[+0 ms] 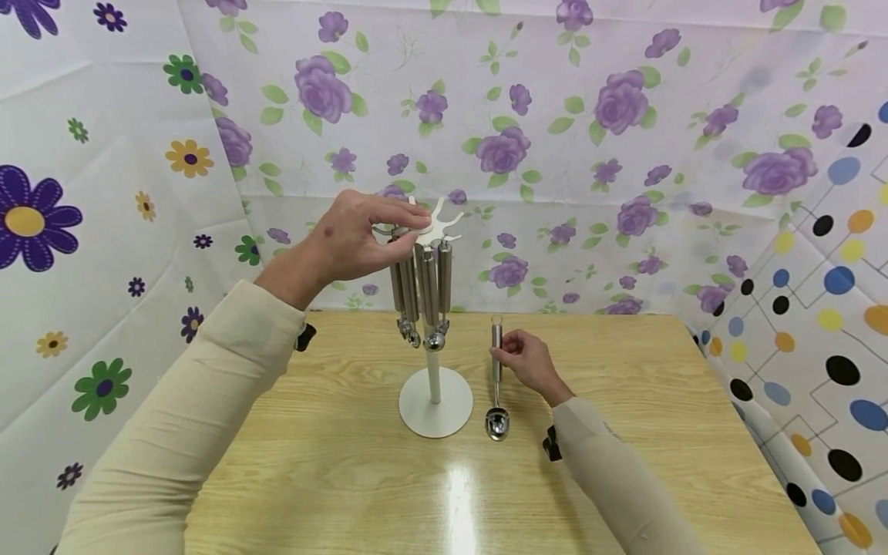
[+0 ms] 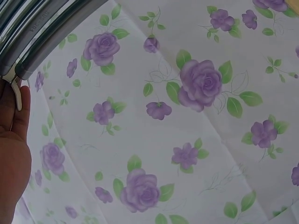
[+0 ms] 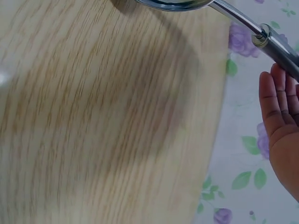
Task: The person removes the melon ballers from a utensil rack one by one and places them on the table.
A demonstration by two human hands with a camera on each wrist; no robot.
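Note:
A white utensil stand [image 1: 435, 420] with a round base and curved hooks on top stands mid-table. Several steel-handled kitchen tools [image 1: 428, 289] hang from it, heads down. My left hand [image 1: 361, 235] pinches the stand's top between thumb and fingers; the left wrist view shows the hand [image 2: 14, 154] beside a pale hook and the grey handles [image 2: 44, 35]. To the right of the stand, my right hand [image 1: 529, 361] pinches the handle of an ice cream scoop [image 1: 496, 422], bowl end down. In the right wrist view, the scoop's handle [image 3: 279, 49] lies against the fingers [image 3: 270, 100].
The stand and both hands are over a light wood table [image 1: 333, 462]. Behind it hangs a white cloth with purple roses [image 1: 499, 150]. Patterned cloths border the left and right sides, the right one dotted [image 1: 842, 370].

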